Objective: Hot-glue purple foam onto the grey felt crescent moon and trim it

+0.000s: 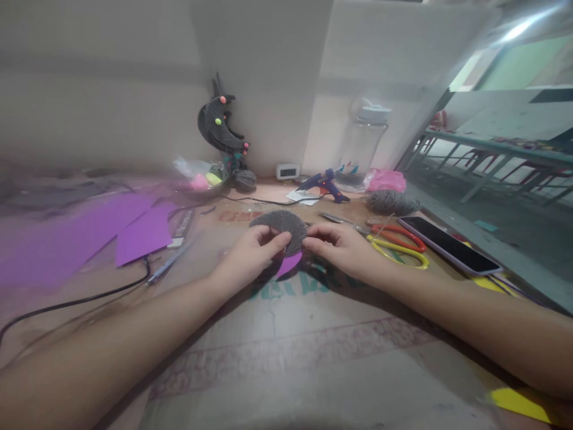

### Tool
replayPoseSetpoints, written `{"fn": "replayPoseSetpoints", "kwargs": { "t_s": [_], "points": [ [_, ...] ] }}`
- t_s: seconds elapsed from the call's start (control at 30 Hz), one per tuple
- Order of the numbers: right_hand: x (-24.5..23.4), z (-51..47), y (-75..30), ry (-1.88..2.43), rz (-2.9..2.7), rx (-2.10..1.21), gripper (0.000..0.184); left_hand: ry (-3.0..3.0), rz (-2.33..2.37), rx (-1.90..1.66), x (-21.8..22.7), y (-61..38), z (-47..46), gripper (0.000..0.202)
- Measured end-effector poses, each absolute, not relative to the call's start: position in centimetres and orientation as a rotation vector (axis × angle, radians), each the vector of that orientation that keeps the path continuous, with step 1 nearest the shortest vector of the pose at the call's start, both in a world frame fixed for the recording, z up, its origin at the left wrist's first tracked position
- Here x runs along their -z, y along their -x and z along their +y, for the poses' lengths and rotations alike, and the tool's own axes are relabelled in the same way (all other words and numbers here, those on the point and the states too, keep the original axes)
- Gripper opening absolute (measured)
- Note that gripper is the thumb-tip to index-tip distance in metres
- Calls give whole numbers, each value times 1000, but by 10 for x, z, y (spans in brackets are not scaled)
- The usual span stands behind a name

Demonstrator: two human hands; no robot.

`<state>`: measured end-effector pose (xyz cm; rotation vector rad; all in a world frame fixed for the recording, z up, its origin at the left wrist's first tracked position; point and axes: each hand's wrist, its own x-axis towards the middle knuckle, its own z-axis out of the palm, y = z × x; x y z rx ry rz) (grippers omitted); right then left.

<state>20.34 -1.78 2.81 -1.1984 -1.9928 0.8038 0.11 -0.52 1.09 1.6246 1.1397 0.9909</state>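
Note:
A crescent of purple paper, wound for most of its length with grey yarn (286, 224), is held just above the board in front of me. Its lower tip (289, 266) shows bare purple. My left hand (258, 248) grips the crescent from the left, thumb on top and fingers behind it. My right hand (333, 243) pinches at the right edge of the crescent; whether a strand of yarn is also between those fingertips I cannot tell. To the right lies a ball of grey yarn (391, 202).
Scissors with red and yellow handles (398, 248) and a phone (450, 245) lie at right. Behind are a blue glue gun (324, 184), a small clock (287, 172), a clear bottle (362, 140) and a dark crescent ornament (217, 125). Purple paper (145, 233), a pen (165, 266) and a cable are left.

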Motion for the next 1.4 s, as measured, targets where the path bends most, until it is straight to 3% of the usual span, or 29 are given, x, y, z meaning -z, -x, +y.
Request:
{"fn": "replayPoseSetpoints", "kwargs": {
  "t_s": [0.63,1.07,1.4],
  "points": [
    [-20,-19,-202,1182,-1769,-1070,32,-1717,1044,-933,-9,0,-7,34],
    [-17,-16,-209,1208,-1840,-761,31,-1767,1019,-774,-10,0,-10,32],
    [-18,-18,-209,1210,-1897,-717,28,-1863,1009,-785,-9,1,-8,28]
  ]
}}
